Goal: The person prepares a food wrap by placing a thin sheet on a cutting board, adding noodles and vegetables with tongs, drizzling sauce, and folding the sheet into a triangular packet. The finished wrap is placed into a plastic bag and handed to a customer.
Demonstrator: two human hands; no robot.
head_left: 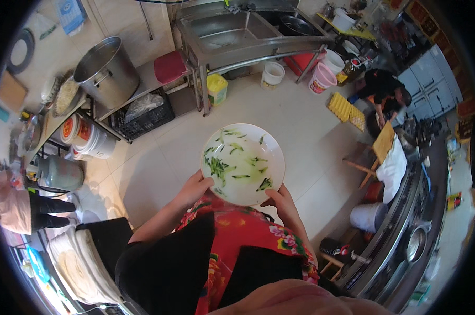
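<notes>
A round white plate (248, 197) is held out in front of me at waist height. Scattered over it are thin green cucumber shreds (217, 167), thickest toward the left side, in a little pale green liquid. My left hand (195, 187) grips the plate's lower left rim, thumb on top. On the lower right rim, my right hand (280, 199) holds it the same way; the fingers beneath are hidden. Below the plate is my red floral apron (248, 231).
Ahead stands a steel double sink (224, 34); a large steel pot (107, 73) is on the left bench. Buckets (271, 75) line the floor. At the right a person (387, 92) bends near yellow egg trays (342, 109); another person (14, 205) stands left. A stove counter (389, 257) runs along my right.
</notes>
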